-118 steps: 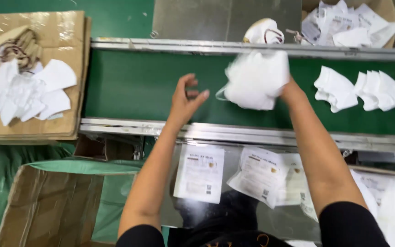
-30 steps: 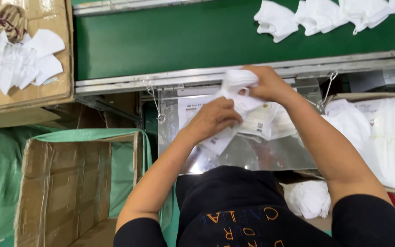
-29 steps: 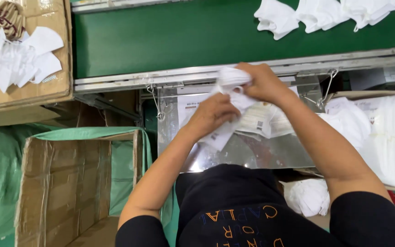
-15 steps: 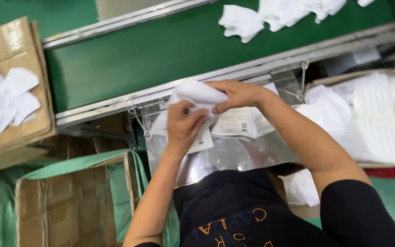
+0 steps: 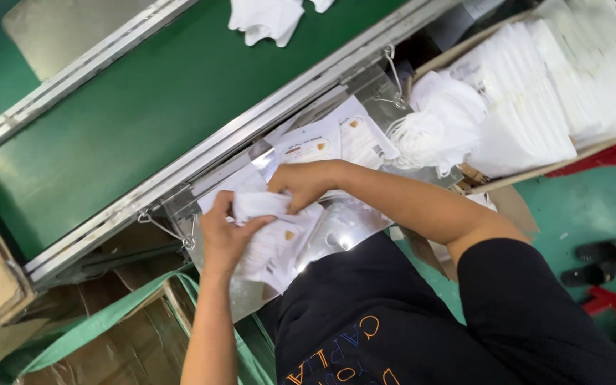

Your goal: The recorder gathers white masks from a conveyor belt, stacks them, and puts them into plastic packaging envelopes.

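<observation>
My left hand (image 5: pixel 224 239) and my right hand (image 5: pixel 304 184) both grip a folded white mask (image 5: pixel 257 205) over a shiny metal tray (image 5: pixel 344 228). Flat printed packaging pouches (image 5: pixel 322 142) lie on the tray under and beside the hands. The left hand's fingers wrap the mask from below and the right hand pinches its upper end. More white masks (image 5: pixel 269 18) lie on the green conveyor belt (image 5: pixel 144 107) beyond the tray.
A cardboard box (image 5: pixel 557 93) at the right holds stacked white masks and a loose pile of them. An open cardboard box with green liner (image 5: pixel 122 335) sits at the lower left. Black sandals (image 5: pixel 600 260) lie on the green floor.
The view has tilted and swung right. Both hands have brought the mask from the belt down over the tray and keep folding it there.
</observation>
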